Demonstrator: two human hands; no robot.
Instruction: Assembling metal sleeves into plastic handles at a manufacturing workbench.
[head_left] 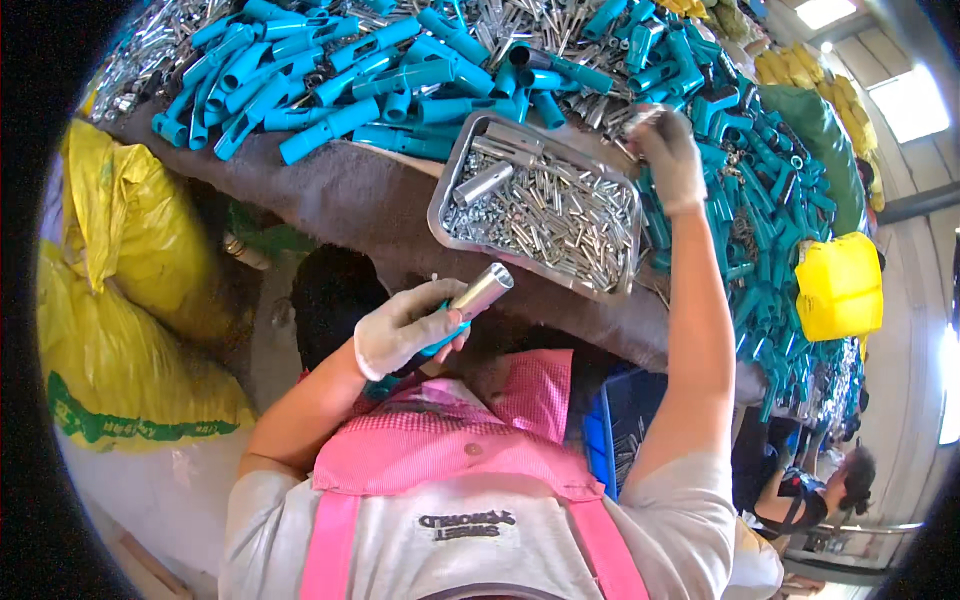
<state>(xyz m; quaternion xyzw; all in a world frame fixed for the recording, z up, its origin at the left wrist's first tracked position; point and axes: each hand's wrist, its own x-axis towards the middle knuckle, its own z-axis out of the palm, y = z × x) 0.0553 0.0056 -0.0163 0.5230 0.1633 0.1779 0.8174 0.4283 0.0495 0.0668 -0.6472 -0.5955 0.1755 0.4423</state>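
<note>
My left hand (405,330), in a pale glove with bare fingertips, is closed in front of my pink apron. It grips a shiny metal tube (487,287) whose open end points up and to the right; a teal part shows at its lower end, between my fingers. My right hand (668,155), gloved too, reaches past the far right corner of a metal tray (441,215) to the heap of parts. Its fingers are blurred, and whether it holds anything does not show. Small metal pins (560,215) and a few larger tubes fill the tray.
Teal tubular parts (340,130) lie heaped across the table's far side, and more teal parts (775,190) at right. Yellow sacks (150,340) stand at left. A yellow container (840,288) sits at right, a blue crate (600,440) below the table. Another person (810,490) works at far right.
</note>
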